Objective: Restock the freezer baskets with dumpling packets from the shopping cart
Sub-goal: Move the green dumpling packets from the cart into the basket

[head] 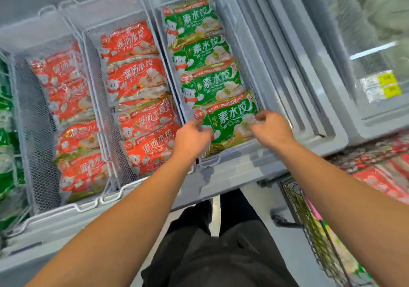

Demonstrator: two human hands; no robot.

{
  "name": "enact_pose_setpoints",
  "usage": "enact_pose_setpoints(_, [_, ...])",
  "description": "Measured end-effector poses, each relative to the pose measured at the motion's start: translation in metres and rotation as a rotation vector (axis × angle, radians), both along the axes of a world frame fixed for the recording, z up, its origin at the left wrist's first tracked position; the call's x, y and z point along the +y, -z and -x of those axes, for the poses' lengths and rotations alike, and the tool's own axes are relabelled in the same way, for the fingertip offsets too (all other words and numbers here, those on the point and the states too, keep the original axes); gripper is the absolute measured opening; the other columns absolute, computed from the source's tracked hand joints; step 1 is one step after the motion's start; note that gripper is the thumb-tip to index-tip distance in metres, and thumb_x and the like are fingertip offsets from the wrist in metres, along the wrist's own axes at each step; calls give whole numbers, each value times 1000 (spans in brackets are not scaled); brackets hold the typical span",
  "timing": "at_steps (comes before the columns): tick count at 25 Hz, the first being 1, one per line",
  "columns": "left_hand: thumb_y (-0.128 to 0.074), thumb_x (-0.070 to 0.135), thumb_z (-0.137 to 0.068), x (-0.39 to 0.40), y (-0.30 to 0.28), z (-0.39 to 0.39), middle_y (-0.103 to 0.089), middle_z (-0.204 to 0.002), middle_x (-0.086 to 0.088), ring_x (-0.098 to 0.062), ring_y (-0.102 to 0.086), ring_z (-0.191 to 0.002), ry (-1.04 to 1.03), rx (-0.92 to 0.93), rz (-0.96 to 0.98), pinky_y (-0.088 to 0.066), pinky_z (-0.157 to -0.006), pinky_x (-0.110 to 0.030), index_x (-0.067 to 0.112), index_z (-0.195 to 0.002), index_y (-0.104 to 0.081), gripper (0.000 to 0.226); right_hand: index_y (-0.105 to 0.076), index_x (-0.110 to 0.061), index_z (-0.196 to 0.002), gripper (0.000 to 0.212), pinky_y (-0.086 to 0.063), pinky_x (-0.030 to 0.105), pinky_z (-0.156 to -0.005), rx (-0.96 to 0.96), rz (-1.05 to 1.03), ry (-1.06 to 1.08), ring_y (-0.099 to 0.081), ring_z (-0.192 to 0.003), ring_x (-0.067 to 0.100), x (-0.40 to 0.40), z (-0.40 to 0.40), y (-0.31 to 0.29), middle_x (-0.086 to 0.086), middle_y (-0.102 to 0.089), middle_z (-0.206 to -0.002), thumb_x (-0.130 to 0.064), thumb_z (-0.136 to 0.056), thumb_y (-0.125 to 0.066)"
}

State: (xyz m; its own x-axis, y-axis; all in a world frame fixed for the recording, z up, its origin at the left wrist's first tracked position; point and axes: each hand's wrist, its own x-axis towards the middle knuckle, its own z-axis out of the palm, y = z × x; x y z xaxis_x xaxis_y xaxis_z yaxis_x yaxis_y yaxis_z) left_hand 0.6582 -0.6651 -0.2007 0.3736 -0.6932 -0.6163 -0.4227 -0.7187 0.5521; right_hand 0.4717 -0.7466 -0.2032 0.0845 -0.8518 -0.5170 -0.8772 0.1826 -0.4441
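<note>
Pinching the nearest green dumpling packet at both ends with your left hand and right hand in the rightmost basket, you probably feel slippery, floppy film, so grip the edges.

Pretty clearly a supermarket frozen aisle: a grey open-top chest freezer holds white wire-mesh baskets stacked with identical red and green branded dumpling packets, a black wire shopping cart sits by its near right corner, and yellow price labels show under the neighbouring glass lid.
</note>
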Motion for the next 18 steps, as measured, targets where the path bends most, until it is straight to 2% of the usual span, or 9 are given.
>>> enact_pose_setpoints(4, [-61,32,-90,3,-36,30,-67,-118,0,-17,-62,-109,153,72,154,-48,-99,-35,17,-129,-60,42,-65,-13,-113,30,-40,28,-93,-121,271,151,-59,-106,24,46,29,-31,8,-60,-117,-20,-84,-63])
enact_pose_setpoints(7, [-65,29,-88,6,-50,70,-69,-108,2,-14,-63,-104,250,98,231,-48,-96,-31,18,-121,-65,35,-67,-12,-108,27,-41,29,-93,-134,352,308,-60,-102,24,83,72,-47,7,-61,-113,-15,-81,-63])
enact_pose_setpoints(9, [-65,26,-86,12,-58,104,-69,-102,4,-10,-63,-97,319,132,269,-49,-94,-31,20,-115,-68,30,-67,-14,-107,28,-46,33,-94,-122,329,428,-62,-98,27,107,109,-48,8,-61,-111,-16,-80,-62])
enact_pose_setpoints(11, [-66,25,-83,18,-62,145,-72,-97,3,-12,-66,-92,386,172,279,-50,-94,-34,20,-109,-70,27,-66,-17,-105,29,-51,39,-89,-117,273,561,-64,-93,31,134,152,-45,9,-63,-106,-21,-77,-60])
enact_pose_setpoints(15, [-60,35,-68,35,-53,225,-72,-88,3,-20,-69,-89,531,206,229,-54,-90,-39,29,-93,-67,27,-65,-15,-105,25,-41,28,-86,-58,217,721,-59,-104,25,190,235,-32,3,-62,-108,-15,-80,-62])
enact_pose_setpoints(18, [-62,30,-74,51,-38,283,-73,-92,3,-16,-69,-91,630,181,218,-53,-91,-37,27,-98,-70,25,-63,-13,-115,29,-38,25,-87,-48,135,816,-57,-110,24,232,294,-20,4,-60,-120,-17,-86,-61])
